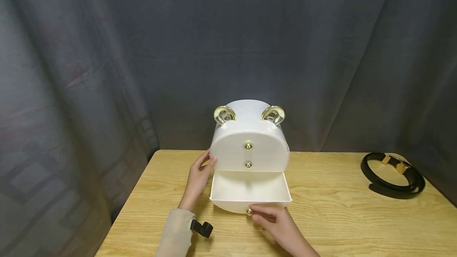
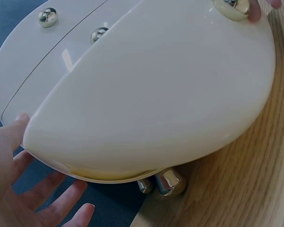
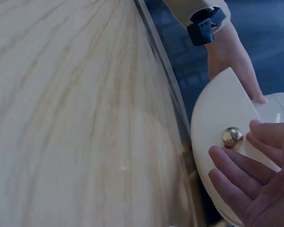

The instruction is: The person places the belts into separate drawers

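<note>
A white rounded drawer box (image 1: 250,142) with gold ear-shaped trims stands on the table in the head view. Its lowest drawer (image 1: 250,185) is pulled out and looks empty inside. My left hand (image 1: 200,174) holds the box's left side, thumb on the front edge and fingers along the side. At the drawer's gold knob (image 3: 232,137) is my right hand (image 3: 255,175). Its fingertips are right beside the knob, touching or nearly touching, with the fingers loosely bent rather than closed round it. Two more knobs show on the upper front.
A coiled black belt (image 1: 392,175) with gold metal parts lies at the table's right. Dark grey curtains (image 1: 228,50) hang behind and to the left of the wooden table (image 1: 332,213). A black strap clip (image 1: 202,228) sits at the left sleeve.
</note>
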Action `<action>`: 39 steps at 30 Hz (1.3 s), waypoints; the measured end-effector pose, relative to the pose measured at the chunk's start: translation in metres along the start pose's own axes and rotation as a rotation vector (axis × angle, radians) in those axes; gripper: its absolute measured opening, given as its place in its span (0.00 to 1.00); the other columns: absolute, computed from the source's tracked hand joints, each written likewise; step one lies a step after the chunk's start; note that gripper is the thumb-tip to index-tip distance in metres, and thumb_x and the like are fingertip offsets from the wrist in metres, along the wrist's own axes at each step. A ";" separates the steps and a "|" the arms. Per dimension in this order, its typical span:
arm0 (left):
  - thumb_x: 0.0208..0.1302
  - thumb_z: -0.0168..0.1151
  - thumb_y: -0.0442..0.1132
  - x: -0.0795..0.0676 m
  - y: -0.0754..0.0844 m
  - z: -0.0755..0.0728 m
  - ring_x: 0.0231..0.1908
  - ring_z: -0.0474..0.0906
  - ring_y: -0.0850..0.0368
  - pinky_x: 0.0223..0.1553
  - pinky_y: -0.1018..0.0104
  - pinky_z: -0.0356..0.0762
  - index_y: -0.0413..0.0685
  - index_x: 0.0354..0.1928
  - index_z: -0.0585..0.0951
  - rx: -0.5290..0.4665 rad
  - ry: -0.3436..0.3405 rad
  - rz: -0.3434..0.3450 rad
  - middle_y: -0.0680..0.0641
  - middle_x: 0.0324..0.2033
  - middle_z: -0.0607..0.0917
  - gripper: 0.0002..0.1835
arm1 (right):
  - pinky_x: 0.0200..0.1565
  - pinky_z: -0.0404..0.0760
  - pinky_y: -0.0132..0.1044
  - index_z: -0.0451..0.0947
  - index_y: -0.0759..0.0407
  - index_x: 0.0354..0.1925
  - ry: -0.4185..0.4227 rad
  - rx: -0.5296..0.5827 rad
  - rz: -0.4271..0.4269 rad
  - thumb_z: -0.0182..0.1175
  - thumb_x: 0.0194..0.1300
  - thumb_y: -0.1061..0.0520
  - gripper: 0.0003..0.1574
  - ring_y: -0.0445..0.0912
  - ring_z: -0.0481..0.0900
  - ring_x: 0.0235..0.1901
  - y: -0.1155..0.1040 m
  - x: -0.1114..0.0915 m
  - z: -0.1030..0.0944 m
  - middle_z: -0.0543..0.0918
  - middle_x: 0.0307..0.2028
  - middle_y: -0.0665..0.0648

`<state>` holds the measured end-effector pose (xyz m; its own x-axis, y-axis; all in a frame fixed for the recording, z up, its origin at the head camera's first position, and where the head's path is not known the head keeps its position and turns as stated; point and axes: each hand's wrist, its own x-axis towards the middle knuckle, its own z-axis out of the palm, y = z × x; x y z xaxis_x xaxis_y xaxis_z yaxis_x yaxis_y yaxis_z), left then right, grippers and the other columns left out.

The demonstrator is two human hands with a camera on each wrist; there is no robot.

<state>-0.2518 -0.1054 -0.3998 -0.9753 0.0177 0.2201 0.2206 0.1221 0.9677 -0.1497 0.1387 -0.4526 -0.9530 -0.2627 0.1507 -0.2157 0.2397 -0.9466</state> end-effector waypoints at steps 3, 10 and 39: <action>0.73 0.59 0.42 0.000 0.000 0.000 0.54 0.78 0.38 0.54 0.49 0.77 0.40 0.71 0.69 0.005 0.002 -0.003 0.33 0.63 0.74 0.28 | 0.47 0.81 0.30 0.83 0.66 0.54 0.025 -0.025 0.002 0.64 0.68 0.57 0.19 0.40 0.82 0.48 -0.002 -0.004 -0.005 0.84 0.51 0.62; 0.73 0.59 0.42 -0.001 0.000 -0.001 0.53 0.78 0.38 0.54 0.50 0.77 0.40 0.70 0.69 -0.003 -0.005 -0.007 0.33 0.62 0.75 0.28 | 0.48 0.79 0.29 0.84 0.60 0.53 0.089 -0.058 0.093 0.64 0.68 0.52 0.19 0.37 0.82 0.47 -0.010 -0.017 -0.021 0.86 0.48 0.56; 0.73 0.58 0.42 0.000 -0.001 0.000 0.53 0.78 0.37 0.56 0.41 0.74 0.39 0.71 0.68 -0.020 -0.016 0.005 0.32 0.62 0.74 0.28 | 0.42 0.83 0.31 0.83 0.62 0.54 0.370 -0.255 0.297 0.64 0.68 0.50 0.22 0.38 0.85 0.40 0.000 -0.067 -0.112 0.87 0.45 0.56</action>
<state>-0.2520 -0.1059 -0.4006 -0.9743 0.0337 0.2228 0.2251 0.1019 0.9690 -0.1093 0.2608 -0.4306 -0.9821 0.1871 0.0212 0.0735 0.4846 -0.8717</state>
